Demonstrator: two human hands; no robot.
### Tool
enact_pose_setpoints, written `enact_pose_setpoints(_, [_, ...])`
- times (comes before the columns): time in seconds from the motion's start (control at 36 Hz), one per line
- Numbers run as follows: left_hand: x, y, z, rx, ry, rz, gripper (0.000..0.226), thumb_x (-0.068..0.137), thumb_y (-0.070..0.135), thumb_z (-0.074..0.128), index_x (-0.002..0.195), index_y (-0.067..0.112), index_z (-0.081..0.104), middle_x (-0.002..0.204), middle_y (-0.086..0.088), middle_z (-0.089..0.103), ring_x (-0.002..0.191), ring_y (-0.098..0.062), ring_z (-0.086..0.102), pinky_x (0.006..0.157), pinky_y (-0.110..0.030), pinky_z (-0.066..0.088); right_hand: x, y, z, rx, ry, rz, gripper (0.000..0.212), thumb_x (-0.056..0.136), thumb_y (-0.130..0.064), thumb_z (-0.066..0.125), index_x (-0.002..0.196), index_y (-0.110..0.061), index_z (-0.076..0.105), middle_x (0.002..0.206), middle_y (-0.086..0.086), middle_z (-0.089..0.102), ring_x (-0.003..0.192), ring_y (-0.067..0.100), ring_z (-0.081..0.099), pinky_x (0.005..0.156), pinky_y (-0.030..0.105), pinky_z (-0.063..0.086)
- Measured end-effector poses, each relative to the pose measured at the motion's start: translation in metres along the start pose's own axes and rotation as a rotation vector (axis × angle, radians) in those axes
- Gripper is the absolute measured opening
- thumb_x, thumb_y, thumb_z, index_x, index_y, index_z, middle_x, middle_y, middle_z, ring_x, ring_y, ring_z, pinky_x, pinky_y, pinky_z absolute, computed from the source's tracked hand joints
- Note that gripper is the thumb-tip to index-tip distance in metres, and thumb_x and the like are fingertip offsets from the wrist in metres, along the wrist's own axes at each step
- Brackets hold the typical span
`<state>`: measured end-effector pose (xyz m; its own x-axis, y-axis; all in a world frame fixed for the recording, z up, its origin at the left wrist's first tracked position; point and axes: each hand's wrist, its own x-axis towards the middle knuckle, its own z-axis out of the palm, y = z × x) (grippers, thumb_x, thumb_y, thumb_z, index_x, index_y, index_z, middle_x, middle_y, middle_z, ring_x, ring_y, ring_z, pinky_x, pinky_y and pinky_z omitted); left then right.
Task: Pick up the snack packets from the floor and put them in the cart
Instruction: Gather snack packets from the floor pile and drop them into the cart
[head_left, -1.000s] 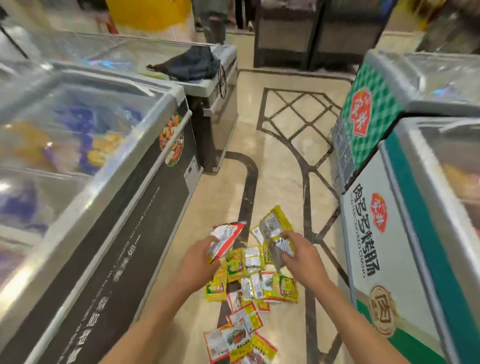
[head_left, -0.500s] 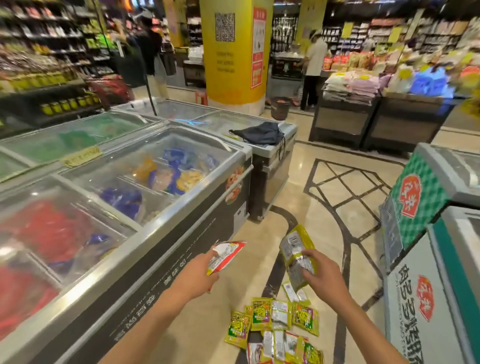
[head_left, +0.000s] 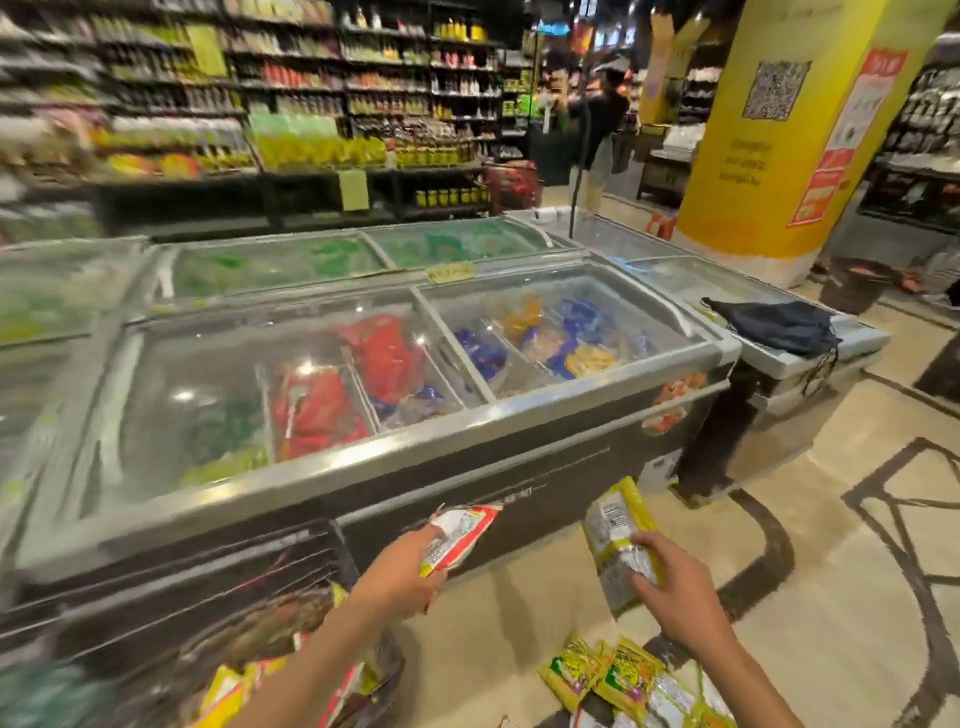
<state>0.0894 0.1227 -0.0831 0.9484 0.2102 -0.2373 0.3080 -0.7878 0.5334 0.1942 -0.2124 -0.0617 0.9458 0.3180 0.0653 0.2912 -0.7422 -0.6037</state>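
The left hand (head_left: 400, 574) gripped a red packet (head_left: 460, 535); the right hand (head_left: 675, 592) gripped yellow packets (head_left: 618, 545). Open floor (head_left: 810, 545) lay right of the freezer (head_left: 395, 467). The blurred cart (head_left: 218, 613) held packets.

left hand (head_left: 400, 577) gripping red packet (head_left: 457, 535), right hand (head_left: 675, 592) gripping yellow packet (head_left: 618, 540)

Chest freezer (head_left: 395, 467) dead ahead, dark front wall close beyond both hands; no passage forward at that height. Open tan floor (head_left: 810, 545) to the right, clear up to a second freezer (head_left: 779, 384) with a dark bag (head_left: 774, 325) lying on its lid. Loose packets (head_left: 623, 675) strewn low right on the floor. Cart (head_left: 260, 613), blurred, crowding lower left beside the left forearm, packets inside. Air gap between the two hands free.
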Motion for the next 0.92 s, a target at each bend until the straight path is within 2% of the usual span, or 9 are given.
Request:
enact_pose_setpoints(0.08, [-0.043, -0.042, -0.002, 0.0, 0.04, -0.109, 0.051, 0.089, 0.036, 0.055, 0.138, 0.033, 0.041, 0.137, 0.0, 0.051, 0.117, -0.018, 0.052, 0.095, -0.028, 0.042, -0.008, -0.015, 0.03, 0.031, -0.074, -0.055, 0.04, 0.078, -0.016, 0.072, 0.114, -0.026, 0.06, 0.105, -0.013, 0.065, 0.09, 0.007, 0.061, 0.073, 0.02, 0.04])
enact_pose_setpoints(0.19, [-0.105, -0.085, -0.003, -0.064, 0.083, -0.225, 0.051, 0.088, 0.034, 0.057, 0.136, 0.026, 0.045, 0.132, 0.0, 0.053, 0.097, -0.021, 0.058, 0.084, -0.029, 0.047, -0.026, -0.041, 0.072, 0.074, -0.159, -0.15, 0.042, 0.072, -0.005, 0.074, 0.106, -0.027, 0.061, 0.097, -0.012, 0.064, 0.087, 0.012, 0.063, 0.074, 0.016, 0.041])
enact_pose_setpoints(0.25, [-0.131, -0.103, -0.002, -0.015, 0.108, -0.258, 0.048, 0.091, 0.029, 0.058, 0.136, 0.023, 0.046, 0.134, -0.001, 0.053, 0.109, -0.022, 0.057, 0.092, -0.029, 0.043, -0.034, -0.057, 0.091, 0.074, -0.214, -0.199, 0.047, 0.069, 0.0, 0.073, 0.102, -0.03, 0.058, 0.094, -0.013, 0.063, 0.087, 0.011, 0.061, 0.074, 0.006, 0.037])
enact_pose_setpoints(0.31, [-0.155, -0.12, -0.001, -0.003, 0.125, -0.285, 0.046, 0.09, 0.03, 0.057, 0.134, 0.024, 0.047, 0.136, 0.0, 0.054, 0.123, -0.02, 0.052, 0.1, -0.03, 0.042, -0.039, -0.074, 0.111, 0.073, -0.291, -0.225, 0.046, 0.071, -0.002, 0.072, 0.103, -0.031, 0.058, 0.096, -0.013, 0.063, 0.09, 0.012, 0.06, 0.076, 0.013, 0.039])
enact_pose_setpoints(0.47, [-0.216, -0.164, 0.003, -0.076, 0.147, -0.463, 0.046, 0.091, 0.038, 0.057, 0.134, 0.032, 0.043, 0.138, 0.002, 0.052, 0.121, -0.017, 0.053, 0.095, -0.031, 0.044, -0.051, -0.133, 0.165, 0.032, -0.472, -0.321, 0.042, 0.075, -0.011, 0.07, 0.111, -0.03, 0.059, 0.106, -0.013, 0.062, 0.097, 0.01, 0.059, 0.082, 0.024, 0.043])
enact_pose_setpoints(0.64, [-0.238, -0.198, 0.007, -0.12, 0.153, -0.507, 0.043, 0.094, 0.036, 0.055, 0.135, 0.027, 0.045, 0.137, 0.004, 0.049, 0.118, -0.016, 0.051, 0.086, -0.026, 0.041, -0.061, -0.177, 0.22, -0.009, -0.59, -0.368, 0.043, 0.074, -0.019, 0.07, 0.115, -0.027, 0.059, 0.11, -0.007, 0.066, 0.101, 0.017, 0.063, 0.085, 0.027, 0.045])
enact_pose_setpoints(0.72, [-0.242, -0.216, 0.009, -0.176, 0.139, -0.522, 0.043, 0.093, 0.035, 0.054, 0.134, 0.029, 0.044, 0.131, 0.002, 0.051, 0.105, -0.016, 0.057, 0.08, -0.027, 0.046, -0.07, -0.198, 0.243, -0.015, -0.615, -0.37, 0.042, 0.076, -0.019, 0.071, 0.117, -0.021, 0.06, 0.114, -0.004, 0.066, 0.106, 0.016, 0.061, 0.087, 0.023, 0.042])
enact_pose_setpoints(0.83, [-0.241, -0.244, 0.01, -0.162, 0.093, -0.507, 0.044, 0.09, 0.035, 0.054, 0.132, 0.028, 0.044, 0.127, 0.0, 0.055, 0.108, -0.018, 0.056, 0.088, -0.035, 0.05, -0.082, -0.225, 0.269, -0.035, -0.695, -0.348, 0.045, 0.084, -0.023, 0.068, 0.127, -0.019, 0.053, 0.121, -0.005, 0.059, 0.114, 0.014, 0.054, 0.093, 0.022, 0.039])
enact_pose_setpoints(0.92, [-0.237, -0.266, 0.011, -0.202, 0.081, -0.487, 0.044, 0.091, 0.033, 0.056, 0.133, 0.027, 0.045, 0.128, 0.002, 0.053, 0.11, -0.016, 0.054, 0.089, -0.032, 0.048, -0.088, -0.239, 0.291, -0.048, -0.737, -0.317, 0.049, 0.086, -0.028, 0.065, 0.132, -0.02, 0.049, 0.129, -0.005, 0.056, 0.119, 0.013, 0.051, 0.099, 0.023, 0.039])
